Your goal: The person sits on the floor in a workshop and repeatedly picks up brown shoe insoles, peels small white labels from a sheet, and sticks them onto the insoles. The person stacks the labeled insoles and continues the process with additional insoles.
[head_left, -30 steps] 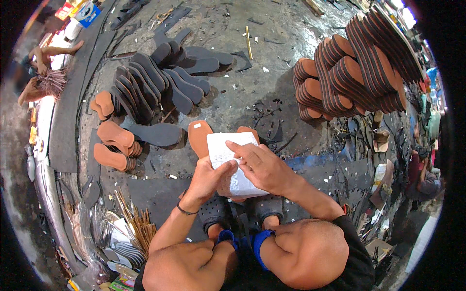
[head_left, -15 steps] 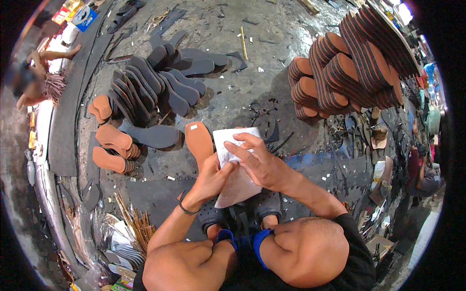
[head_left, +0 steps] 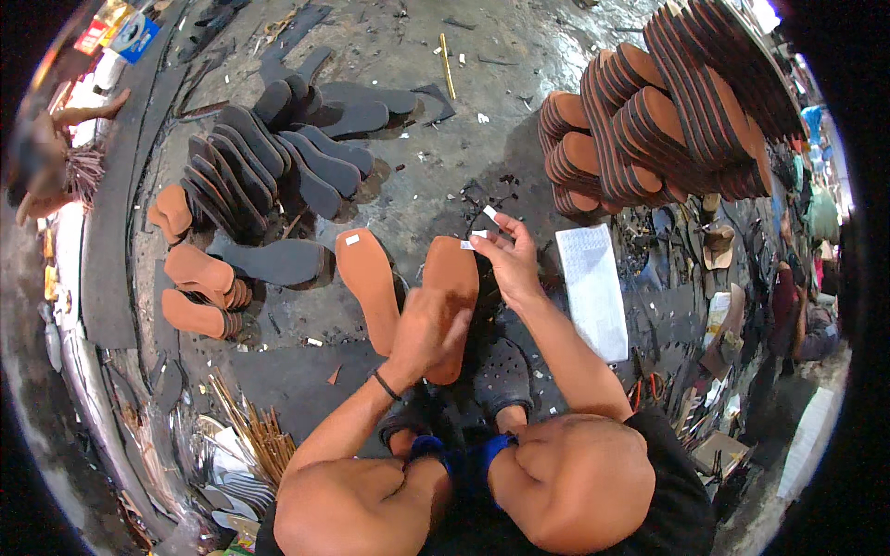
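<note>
Two brown sole pieces [head_left: 365,283] lie side by side before me, the left one with a small white label [head_left: 352,240] near its top. Over the right-hand sole piece [head_left: 451,264], my left hand [head_left: 428,332] is curled, slightly blurred, its thumb toward the right. Whatever its fingers may hold is hidden beneath it. My right hand [head_left: 512,261] pinches small white labels, one sticking up from the fingertips [head_left: 490,212] and another at the top edge of the right sole piece [head_left: 467,246]. A white sheet [head_left: 593,292] lies to the right of my right forearm.
Stacked brown-topped soles [head_left: 667,120] stand at the far right. Dark soles [head_left: 250,153] lean in rows at the left, with smaller brown-topped stacks [head_left: 197,312] nearer. A person [head_left: 46,167] sits at the far left. Thin sticks [head_left: 250,431] lie near my left knee.
The white sheet has left both hands and now lies at the right. My right hand now has small labels; the left has moved over the right sole piece, which has come into view.
</note>
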